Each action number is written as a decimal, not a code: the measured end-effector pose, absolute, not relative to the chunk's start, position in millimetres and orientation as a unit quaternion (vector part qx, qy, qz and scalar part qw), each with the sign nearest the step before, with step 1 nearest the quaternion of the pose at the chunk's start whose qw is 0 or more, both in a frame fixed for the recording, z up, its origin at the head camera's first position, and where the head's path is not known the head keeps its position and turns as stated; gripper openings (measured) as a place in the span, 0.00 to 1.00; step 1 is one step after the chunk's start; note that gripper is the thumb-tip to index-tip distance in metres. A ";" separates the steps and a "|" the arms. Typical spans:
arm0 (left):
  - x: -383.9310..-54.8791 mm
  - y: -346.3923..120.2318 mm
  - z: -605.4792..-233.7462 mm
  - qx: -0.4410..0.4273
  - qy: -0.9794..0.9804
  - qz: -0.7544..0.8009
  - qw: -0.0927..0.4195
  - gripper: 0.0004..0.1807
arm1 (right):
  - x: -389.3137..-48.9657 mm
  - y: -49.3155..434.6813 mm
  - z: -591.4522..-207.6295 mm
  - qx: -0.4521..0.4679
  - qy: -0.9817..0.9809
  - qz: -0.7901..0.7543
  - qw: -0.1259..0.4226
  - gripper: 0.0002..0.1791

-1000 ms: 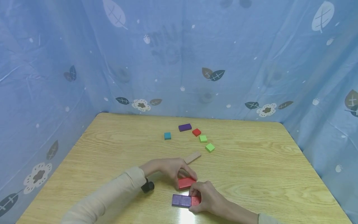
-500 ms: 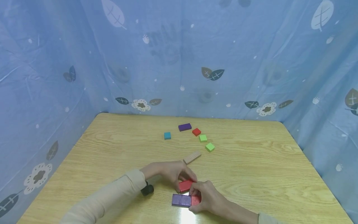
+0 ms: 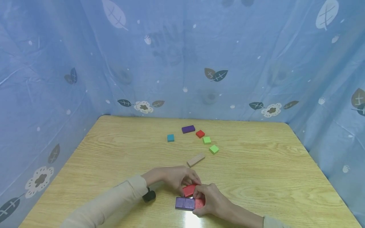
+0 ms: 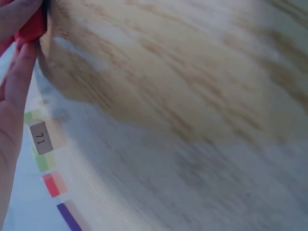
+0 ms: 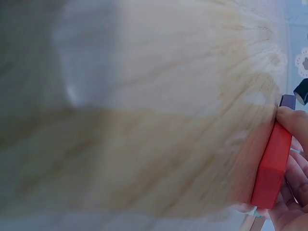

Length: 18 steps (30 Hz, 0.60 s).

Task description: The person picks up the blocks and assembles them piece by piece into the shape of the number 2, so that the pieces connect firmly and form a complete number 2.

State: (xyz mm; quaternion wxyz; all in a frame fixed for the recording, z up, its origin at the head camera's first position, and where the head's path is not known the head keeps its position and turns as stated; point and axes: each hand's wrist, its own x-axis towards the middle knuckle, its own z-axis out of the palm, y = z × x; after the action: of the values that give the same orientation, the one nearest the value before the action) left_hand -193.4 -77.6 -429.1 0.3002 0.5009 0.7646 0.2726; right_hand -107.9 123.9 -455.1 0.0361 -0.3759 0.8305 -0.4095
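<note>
In the head view, my left hand [image 3: 178, 178] pinches a red block [image 3: 189, 190] between thumb and fingers, just behind a row of blocks. That row has a purple part [image 3: 185, 203] showing a seam at its left and a second red block [image 3: 200, 204] at its right end. My right hand [image 3: 213, 200] grips this second red block, its thumb on the near side. The right wrist view shows the long red block [image 5: 275, 159] with the purple end beyond my thumb [image 5: 292, 121]. Only a corner of the left hand's red block [image 4: 34, 28] shows in the left wrist view.
Behind the hands lie a plain wooden block [image 3: 195, 160], two green blocks [image 3: 206, 140], a small red block [image 3: 200, 134], a blue block [image 3: 170, 138] and a purple block [image 3: 188, 129]. A blue patterned curtain [image 3: 182, 63] surrounds the wooden table [image 3: 256, 164].
My left hand has drawn its red block a little nearer to me, closer to the purple-and-red row. The right hand has stayed in place on its block.
</note>
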 end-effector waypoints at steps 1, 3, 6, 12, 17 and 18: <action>-193.5 -77.9 -428.6 0.505 0.766 0.265 0.296 0.35 | -107.9 123.9 -455.1 -0.377 0.830 -0.409 0.035 0.18; -193.8 -78.5 -428.3 0.513 0.767 0.254 0.290 0.36 | -108.1 124.0 -455.2 -0.379 0.829 -0.409 0.034 0.18; -194.4 -78.6 -428.8 0.511 0.762 0.263 0.297 0.36 | -107.9 124.2 -455.0 -0.381 0.830 -0.407 0.031 0.18; -195.4 -76.2 -430.6 0.493 0.751 0.301 0.320 0.35 | -107.6 123.8 -454.9 -0.380 0.834 -0.399 0.027 0.18; -195.9 -75.6 -432.0 0.481 0.745 0.318 0.335 0.34 | -107.6 123.2 -456.2 -0.383 0.832 -0.400 0.023 0.18; -196.0 -75.6 -432.5 0.482 0.745 0.317 0.334 0.34 | -107.6 123.2 -456.4 -0.383 0.832 -0.399 0.021 0.18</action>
State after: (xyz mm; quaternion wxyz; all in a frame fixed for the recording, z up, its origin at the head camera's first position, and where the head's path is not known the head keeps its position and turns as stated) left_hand -196.0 -75.6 -432.5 0.3340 0.4824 0.7451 0.3171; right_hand -107.6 123.2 -456.4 0.0212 -0.3834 0.8325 -0.3995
